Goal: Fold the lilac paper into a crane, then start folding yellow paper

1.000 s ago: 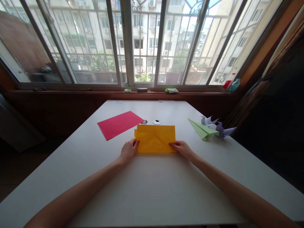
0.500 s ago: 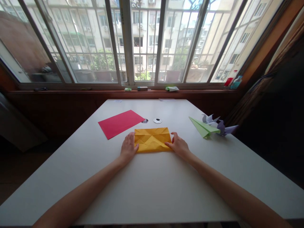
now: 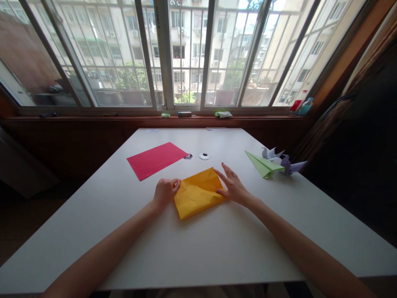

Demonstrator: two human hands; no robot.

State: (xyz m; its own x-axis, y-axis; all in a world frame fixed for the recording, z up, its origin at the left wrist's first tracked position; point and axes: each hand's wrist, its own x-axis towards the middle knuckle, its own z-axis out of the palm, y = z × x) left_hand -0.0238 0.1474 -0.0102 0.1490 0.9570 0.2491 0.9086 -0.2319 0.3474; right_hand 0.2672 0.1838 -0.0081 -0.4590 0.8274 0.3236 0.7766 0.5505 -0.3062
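A folded, creased sheet of yellow paper (image 3: 198, 196) lies tilted on the white table in front of me, its right end higher than its left. My left hand (image 3: 166, 190) pinches its upper left corner between thumb and fingers. At the right end, my right hand (image 3: 232, 184) has its fingers spread, with the thumb touching the paper's right edge. Some of the paper's left corner is hidden by my left fingers.
Beyond my left hand lies a flat red sheet (image 3: 156, 160), its corner over a small round piece (image 3: 188, 156). A white disc with a black centre (image 3: 204, 156) sits beside it. To the right are a green paper plane (image 3: 265, 164) and folded paper cranes (image 3: 291, 165).
The yellow paper has turned counterclockwise, its left end coming toward me. My left hand has gone from lying along the edge to pinching the corner, and my right fingers have spread.
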